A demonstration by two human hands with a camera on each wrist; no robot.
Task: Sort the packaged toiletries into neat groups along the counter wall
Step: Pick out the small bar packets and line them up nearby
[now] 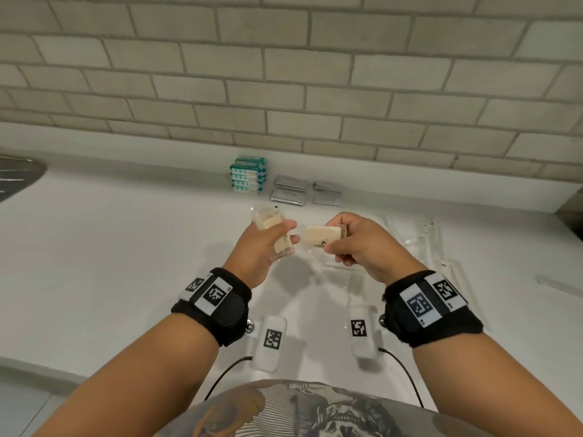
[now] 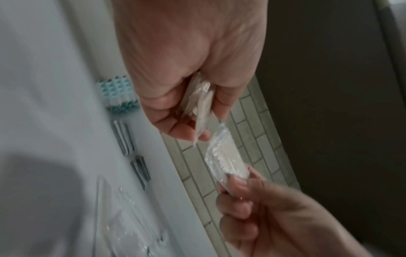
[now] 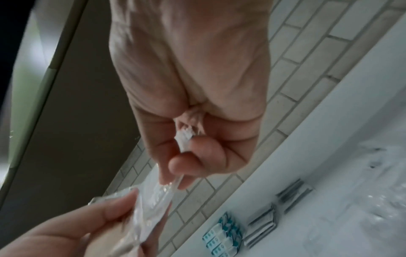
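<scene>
Above the white counter (image 1: 126, 247) I hold both hands close together. My left hand (image 1: 288, 234) grips a few clear-wrapped beige packets (image 1: 271, 222), also seen in the left wrist view as packets (image 2: 201, 104). My right hand (image 1: 334, 241) pinches one beige packet (image 1: 321, 236) by its end, its wrapper edge (image 3: 184, 139) between thumb and fingers. Against the tiled wall stand a stack of teal boxes (image 1: 248, 175) and two groups of grey sachets (image 1: 288, 190) (image 1: 327, 193).
Clear-wrapped items (image 1: 419, 241) lie on the counter to the right, and more clear packets (image 1: 334, 269) lie under my hands. Two white tagged devices (image 1: 271, 342) (image 1: 362, 332) with cables sit near the front edge. A dark metal object (image 1: 19, 175) is at far left.
</scene>
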